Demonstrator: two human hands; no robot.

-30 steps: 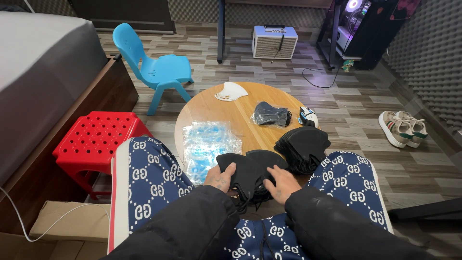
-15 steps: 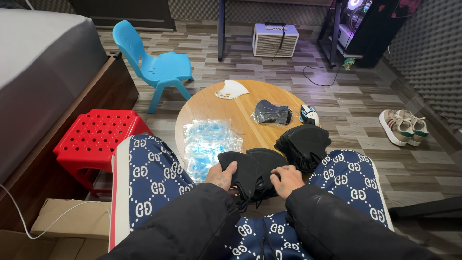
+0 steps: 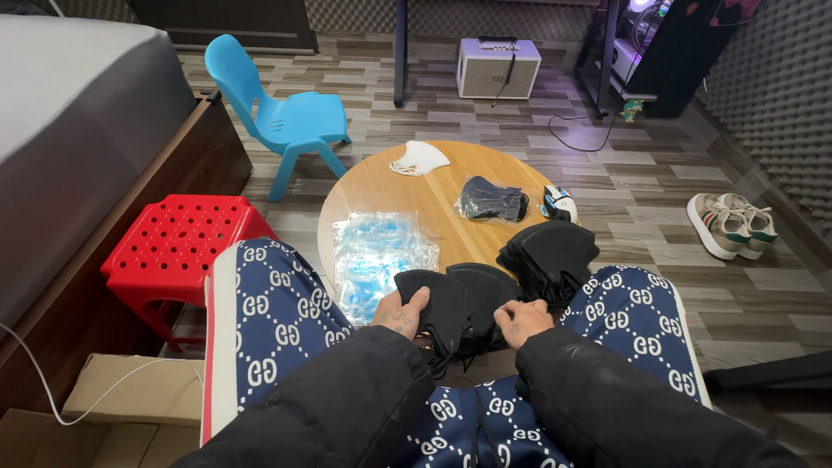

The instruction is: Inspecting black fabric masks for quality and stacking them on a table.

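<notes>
Both arms extend forward and downward from the bottom edge of the view, converging toward the centre. Each forearm is covered by a black padded sleeve to the wrist. The left hand [image 3: 400, 310] is positioned palm down, fingers curled, thumb raised and pointing toward the right; markings are visible on its back. The right hand [image 3: 520, 319] sits just beside it at the same height, fingers bent inward in a pinch. The hands are close together but not touching. Both knees are spread apart beneath the forearms.
</notes>
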